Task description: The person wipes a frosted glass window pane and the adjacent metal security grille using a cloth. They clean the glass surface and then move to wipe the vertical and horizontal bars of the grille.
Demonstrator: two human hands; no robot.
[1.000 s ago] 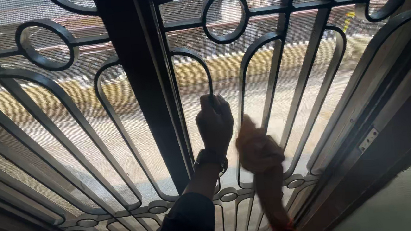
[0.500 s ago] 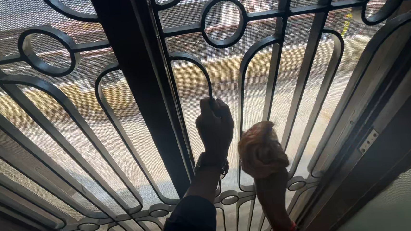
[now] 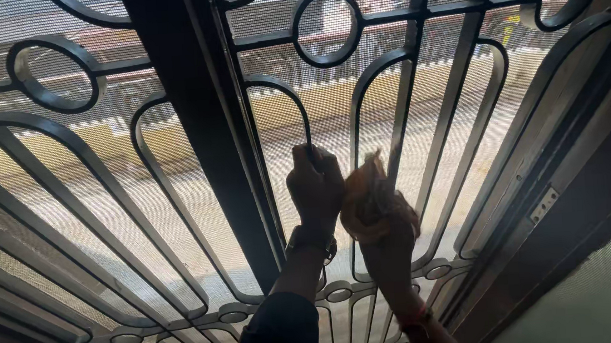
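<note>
Gripping a curved bar of the window grille, your left hand is clenched tight on it; your right hand is closed around an orange cloth against the next bar — push hard and you may tear the mesh screen behind.

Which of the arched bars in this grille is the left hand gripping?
The left hand grips the low arched bar just right of the thick dark post; its neighbours rise higher.

Harsh daylight from outside, foreground in silhouette, bowed edges, slight blur.
</note>
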